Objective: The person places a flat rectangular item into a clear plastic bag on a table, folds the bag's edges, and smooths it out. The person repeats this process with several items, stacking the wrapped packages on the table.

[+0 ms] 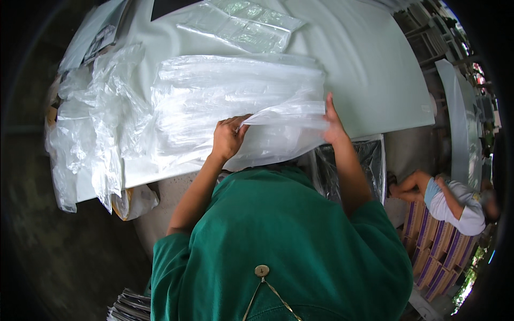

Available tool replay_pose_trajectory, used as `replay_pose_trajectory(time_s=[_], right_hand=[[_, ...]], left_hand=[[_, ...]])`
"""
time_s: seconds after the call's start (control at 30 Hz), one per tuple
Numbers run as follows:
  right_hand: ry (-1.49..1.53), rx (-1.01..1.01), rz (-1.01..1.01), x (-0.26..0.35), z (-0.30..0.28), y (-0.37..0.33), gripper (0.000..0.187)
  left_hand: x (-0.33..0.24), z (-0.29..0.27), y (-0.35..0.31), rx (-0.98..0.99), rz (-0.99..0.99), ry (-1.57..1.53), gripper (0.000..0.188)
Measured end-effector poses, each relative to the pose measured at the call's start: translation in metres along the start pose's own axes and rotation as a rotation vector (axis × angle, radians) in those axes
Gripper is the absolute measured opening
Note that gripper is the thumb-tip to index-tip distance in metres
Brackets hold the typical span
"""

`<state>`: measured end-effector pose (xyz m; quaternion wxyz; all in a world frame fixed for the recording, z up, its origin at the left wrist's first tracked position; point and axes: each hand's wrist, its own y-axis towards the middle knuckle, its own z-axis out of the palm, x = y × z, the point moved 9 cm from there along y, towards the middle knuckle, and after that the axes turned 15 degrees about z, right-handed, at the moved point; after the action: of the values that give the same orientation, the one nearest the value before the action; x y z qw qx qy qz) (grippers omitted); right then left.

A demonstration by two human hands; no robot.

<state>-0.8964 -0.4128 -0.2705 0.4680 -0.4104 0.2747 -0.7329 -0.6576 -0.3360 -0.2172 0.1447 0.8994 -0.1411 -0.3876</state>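
A wide stack of clear plastic sheeting, perhaps flat bags (214, 88), lies in long folds across the table in front of me. My left hand (229, 138) is closed on the plastic near the table's front edge, its fingers pinching a raised fold. At the right end of that fold is my right hand (333, 124), fingers stretched out and palm against the plastic's edge; it is slightly blurred. Between my hands the near part of the plastic hangs loosely over the table's edge toward my body.
Crumpled clear plastic (107, 107) spills over the table's left side. A flat, clear plastic package (243, 27) lies at the far side of the pale tablecloth (375, 80). A bin lined in black (377, 160) stands beside my right arm. Another person (455, 203) sits by stacked cartons (436, 251).
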Motion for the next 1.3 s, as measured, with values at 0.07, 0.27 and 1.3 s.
replay_pose_trajectory(time_s=[0.07, 0.27, 1.3], right_hand=[[-0.089, 0.014, 0.025, -0.012, -0.021, 0.002, 0.060], [-0.008, 0.011, -0.196, 0.010, -0.039, 0.011, 0.062], [-1.744, -0.750, -1.303, 0.068, 0.169, 0.066, 0.038]], left_hand=[[-0.009, -0.006, 0.002, -0.028, 0.080, 0.005, 0.028], [-0.055, 0.028, -0.037, 0.322, 0.412, 0.235, 0.042], [0.099, -0.073, -0.036, 0.181, -0.565, 0.206, 0.071]])
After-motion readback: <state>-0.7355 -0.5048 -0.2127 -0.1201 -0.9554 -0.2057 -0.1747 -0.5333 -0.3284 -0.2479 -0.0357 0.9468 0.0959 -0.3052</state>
